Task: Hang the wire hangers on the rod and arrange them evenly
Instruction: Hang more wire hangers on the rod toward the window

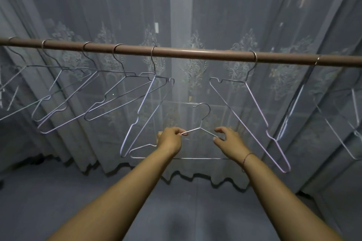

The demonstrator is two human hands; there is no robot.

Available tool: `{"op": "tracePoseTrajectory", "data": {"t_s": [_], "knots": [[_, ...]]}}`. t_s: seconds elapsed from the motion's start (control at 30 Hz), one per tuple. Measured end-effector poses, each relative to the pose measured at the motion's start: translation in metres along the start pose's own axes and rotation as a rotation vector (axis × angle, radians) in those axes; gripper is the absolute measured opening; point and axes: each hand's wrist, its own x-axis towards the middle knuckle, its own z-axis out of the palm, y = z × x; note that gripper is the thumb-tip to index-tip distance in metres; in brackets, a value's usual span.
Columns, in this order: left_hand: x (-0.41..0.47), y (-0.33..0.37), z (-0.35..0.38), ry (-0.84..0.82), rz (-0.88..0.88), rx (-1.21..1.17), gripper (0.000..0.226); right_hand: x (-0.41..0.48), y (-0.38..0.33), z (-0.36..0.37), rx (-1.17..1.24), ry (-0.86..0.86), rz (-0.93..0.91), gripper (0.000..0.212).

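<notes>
A brown rod [195, 54] runs across the view at head height. Several silver wire hangers hang on it, five to the left, the nearest of these [148, 92] at the middle, and two to the right, the closer one [252, 103]. Below the gap between them I hold a loose wire hanger [201, 121] with its hook pointing up, well under the rod. My left hand [170, 140] pinches its left shoulder wire. My right hand [228, 139] pinches its right shoulder wire. Its bottom bar shows behind my wrists.
A sheer patterned curtain [195, 15] hangs right behind the rod and reaches down to a scalloped hem above the grey floor [98, 191]. A thin thread bracelet sits on my right wrist. The rod has a bare stretch between the middle hanger and the right ones.
</notes>
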Motion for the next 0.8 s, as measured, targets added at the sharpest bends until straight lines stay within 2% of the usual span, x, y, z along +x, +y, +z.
{"op": "tracePoseTrajectory", "data": {"t_s": [0.2,0.33,0.47,0.53,0.6,0.67,0.7,0.8], "knots": [[0.001,0.011,-0.001,-0.021,0.108,0.093,0.031,-0.013,0.011,-0.003,-0.071,-0.028,-0.004,0.01],[-0.001,0.022,0.0,0.027,0.122,0.069,0.026,-0.032,0.005,-0.005,0.083,0.074,0.0,0.03],[-0.02,0.043,0.003,0.115,0.076,-0.167,0.047,-0.054,-0.013,0.003,0.348,0.141,0.085,0.023],[-0.028,0.052,0.01,0.004,-0.015,-0.386,0.043,-0.061,-0.025,0.007,0.43,0.139,0.096,0.019],[-0.036,0.061,0.015,-0.184,-0.081,-0.606,0.02,-0.064,-0.036,0.008,0.498,0.135,0.081,0.017],[-0.041,0.069,0.015,-0.282,-0.088,-0.716,0.004,-0.067,-0.046,0.005,0.547,0.152,0.066,0.018],[-0.042,0.074,0.013,-0.294,-0.082,-0.745,0.002,-0.068,-0.05,0.002,0.561,0.167,0.056,0.018],[-0.043,0.088,0.0,-0.303,-0.041,-0.813,0.014,-0.071,-0.063,-0.007,0.62,0.183,-0.002,0.02]]}}
